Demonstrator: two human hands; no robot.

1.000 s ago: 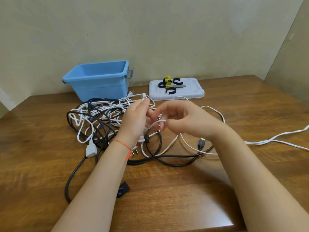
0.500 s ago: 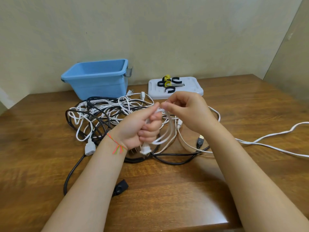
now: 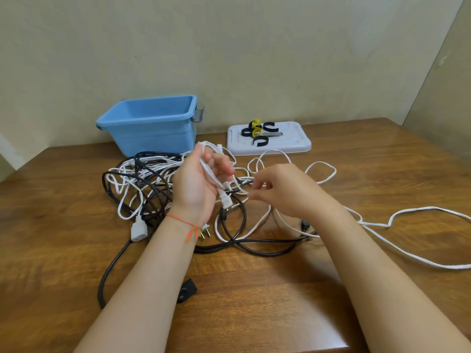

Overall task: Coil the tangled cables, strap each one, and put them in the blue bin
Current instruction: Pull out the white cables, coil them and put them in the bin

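Note:
A tangle of white and black cables (image 3: 142, 179) lies on the wooden table in front of the blue bin (image 3: 153, 126). My left hand (image 3: 196, 184) is raised palm-up above the tangle and grips a few loops of a thin white cable (image 3: 413, 256), whose white plug (image 3: 226, 200) hangs below the palm. My right hand (image 3: 283, 192) is just right of it and pinches the same white cable, which trails off to the right across the table. Black and yellow straps (image 3: 260, 133) lie on a white tray (image 3: 293, 143) beside the bin.
A black cable loops on the table under my hands (image 3: 254, 248), with a black plug (image 3: 187, 291) near my left forearm. A white plug (image 3: 139, 230) lies at the left of the pile. The wall stands right behind bin and tray.
My left hand has turned palm-up and risen with the white loops. My right hand has dropped lower and to the right along the cable, and the trailing cable has shifted on the table.

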